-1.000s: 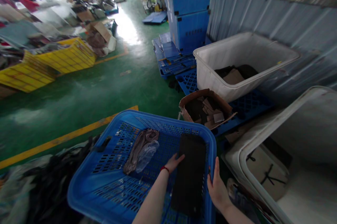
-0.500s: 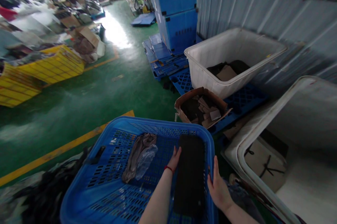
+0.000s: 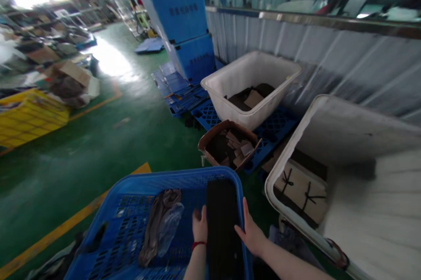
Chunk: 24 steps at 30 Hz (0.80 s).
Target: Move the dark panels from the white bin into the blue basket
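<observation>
Dim interior, blown-out daylight upper left glaring on the floor [image 3: 108,95], motion-blurred, edges warped

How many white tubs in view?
2. Far tub on the blue pallet by the wall; near tub at right, tied bundles inside. Others may be out of frame.

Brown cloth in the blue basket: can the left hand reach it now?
Probably yes. The left hand rests on the left edge of the black pad; the brown cloth lies uncovered to its left in the same blue basket, a clear plastic bag between.
</observation>
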Available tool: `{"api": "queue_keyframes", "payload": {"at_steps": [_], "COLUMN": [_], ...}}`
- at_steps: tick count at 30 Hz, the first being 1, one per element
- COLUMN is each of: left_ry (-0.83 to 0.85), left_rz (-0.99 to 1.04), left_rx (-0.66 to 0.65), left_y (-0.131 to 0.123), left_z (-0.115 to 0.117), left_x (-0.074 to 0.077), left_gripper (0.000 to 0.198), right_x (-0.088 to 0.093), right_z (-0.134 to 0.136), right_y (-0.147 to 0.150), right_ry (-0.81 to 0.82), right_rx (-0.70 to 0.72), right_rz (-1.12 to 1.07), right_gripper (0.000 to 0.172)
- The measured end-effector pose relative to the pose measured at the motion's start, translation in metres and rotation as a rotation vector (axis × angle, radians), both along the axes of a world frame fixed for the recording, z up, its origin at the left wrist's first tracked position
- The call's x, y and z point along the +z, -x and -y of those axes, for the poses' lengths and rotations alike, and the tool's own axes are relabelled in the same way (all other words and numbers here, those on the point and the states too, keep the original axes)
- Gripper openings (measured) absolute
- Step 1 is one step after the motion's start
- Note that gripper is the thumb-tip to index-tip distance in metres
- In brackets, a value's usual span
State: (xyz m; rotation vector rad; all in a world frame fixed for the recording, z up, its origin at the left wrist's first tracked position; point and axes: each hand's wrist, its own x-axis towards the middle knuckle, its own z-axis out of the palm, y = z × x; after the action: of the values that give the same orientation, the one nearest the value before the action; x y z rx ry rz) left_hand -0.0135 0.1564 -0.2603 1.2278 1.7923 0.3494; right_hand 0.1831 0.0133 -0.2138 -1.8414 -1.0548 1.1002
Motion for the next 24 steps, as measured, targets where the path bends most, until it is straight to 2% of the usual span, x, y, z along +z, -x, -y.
{"api": "queue_keyframes", "payload": {"at_steps": [2,3,5,7,8,9,11,14,16,18,20,22,24], "left_ry": [-0.333,-0.517,-0.754,-0.800,-0.768,-0.709,-0.573,-0.402,-0.305,-0.232,-0.201,-0.211,-0.291], "left_rz": [-0.046,-0.051,-0.009,0.054,0.073,0.078,0.041,-0.044,-0.066,-0.072,-0.088,-0.130,-0.186], "left_rx": [0.037,0.003,-0.203,-0.529,-0.693,-0.838,-1.017,-1.097,-1.138,-1.146,-1.091,-1.005,-0.970], "left_y": [-0.036,-0.061,-0.122,-0.190,-0.223,-0.255,-0.311,-0.376,-0.409,-0.433,-0.446,-0.449,-0.445], "left_z": [-0.003,-0.002,0.000,0.003,0.004,0.003,-0.003,-0.020,-0.031,-0.037,-0.039,-0.038,-0.036], "left_x": [0.037,0.056,0.088,0.106,0.108,0.105,0.089,0.052,0.030,0.014,0.003,-0.004,-0.007], "left_gripper": [0.074,0.067,0.056,0.049,0.048,0.051,0.065,0.086,0.091,0.090,0.084,0.075,0.065], "right_x": [0.021,0.032,0.049,0.054,0.051,0.044,0.021,-0.028,-0.061,-0.093,-0.126,-0.159,-0.194], "right_z": [0.007,0.014,0.033,0.057,0.071,0.085,0.114,0.160,0.191,0.219,0.238,0.248,0.246], "right_y": [-0.029,-0.048,-0.096,-0.154,-0.185,-0.218,-0.283,-0.376,-0.429,-0.470,-0.501,-0.523,-0.539], "right_ry": [-0.031,-0.049,-0.084,-0.098,-0.089,-0.070,0.003,0.161,0.282,0.397,0.497,0.568,0.601], "right_rx": [0.010,0.002,-0.056,-0.176,-0.254,-0.337,-0.506,-0.721,-0.829,-0.919,-0.994,-1.057,-1.114], "right_rz": [-0.086,-0.125,-0.180,-0.201,-0.201,-0.198,-0.186,-0.163,-0.158,-0.159,-0.161,-0.153,-0.131], "right_gripper": [0.073,0.062,0.040,0.034,0.034,0.035,0.035,0.028,0.024,0.022,0.022,0.023,0.025]}}
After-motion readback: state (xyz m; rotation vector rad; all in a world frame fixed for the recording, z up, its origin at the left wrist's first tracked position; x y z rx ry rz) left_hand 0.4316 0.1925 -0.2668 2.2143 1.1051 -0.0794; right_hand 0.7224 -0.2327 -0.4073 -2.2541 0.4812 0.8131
